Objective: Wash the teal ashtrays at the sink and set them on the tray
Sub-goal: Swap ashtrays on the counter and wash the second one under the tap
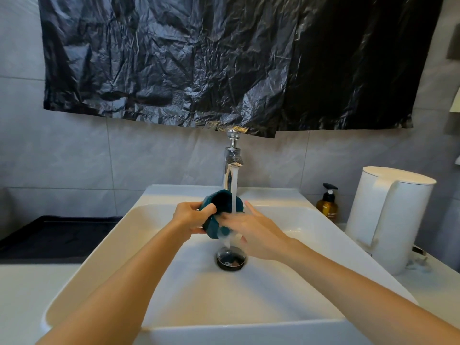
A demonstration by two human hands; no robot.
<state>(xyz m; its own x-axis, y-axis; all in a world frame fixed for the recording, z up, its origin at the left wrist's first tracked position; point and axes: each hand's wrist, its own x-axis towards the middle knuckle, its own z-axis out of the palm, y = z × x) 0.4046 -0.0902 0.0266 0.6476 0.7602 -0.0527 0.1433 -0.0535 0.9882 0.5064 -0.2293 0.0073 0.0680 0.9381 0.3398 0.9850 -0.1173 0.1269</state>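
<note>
A teal ashtray (219,202) is tilted on its side over the white sink (104,247), under the running stream from the chrome tap (232,158). My left hand (190,216) grips its left rim, thumb curled over the edge. My right hand (254,230) lies against the ashtray's right side with fingers straight, water running over them. The black tray (57,235) sits on the counter left of the sink, with nothing on the part that shows.
A dark drain (231,258) sits in the basin below my hands. An amber soap pump bottle (327,204) and a white kettle (390,217) stand on the counter to the right. Black plastic sheeting (224,61) covers the wall above the tap.
</note>
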